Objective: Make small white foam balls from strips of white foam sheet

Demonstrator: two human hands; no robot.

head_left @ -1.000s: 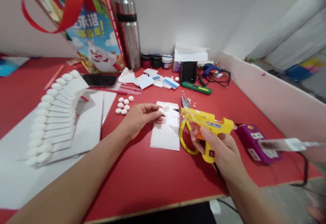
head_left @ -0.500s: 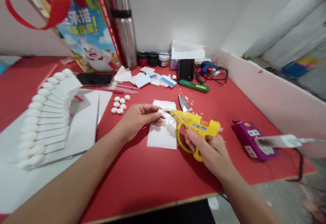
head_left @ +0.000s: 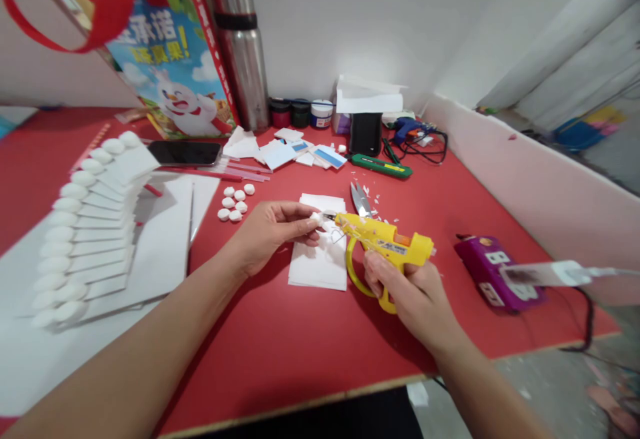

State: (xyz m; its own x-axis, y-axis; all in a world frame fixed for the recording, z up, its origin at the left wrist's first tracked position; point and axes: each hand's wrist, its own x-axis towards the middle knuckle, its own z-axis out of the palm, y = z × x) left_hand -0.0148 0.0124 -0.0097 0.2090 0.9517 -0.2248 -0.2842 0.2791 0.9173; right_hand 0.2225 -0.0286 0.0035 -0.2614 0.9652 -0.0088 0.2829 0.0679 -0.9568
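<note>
Between the thumb and fingers of my left hand (head_left: 280,231) is a small white piece (head_left: 317,218), like the round white pieces lying nearby. My right hand (head_left: 407,292) is closed round the handle of a yellow hot glue gun (head_left: 383,236), its metal nozzle meeting or nearly meeting the white piece. Under both lies a stack of white paper (head_left: 317,269). Yellow-handled scissors (head_left: 361,200) rest behind the gun, their blades pointing away from me. Several round white pieces (head_left: 235,204) sit on the red table left of my left hand.
Overlapping white cards with round white ends (head_left: 107,232) fan out at the left. Behind stand a phone (head_left: 185,153), a steel flask (head_left: 245,59) and a printed bag (head_left: 175,72). A green cutter (head_left: 381,166) and card scraps (head_left: 285,152) lie farther back; a purple box (head_left: 493,269) is right.
The hands, the white piece and the glue gun stay almost in place. The whole view has shifted slightly.
</note>
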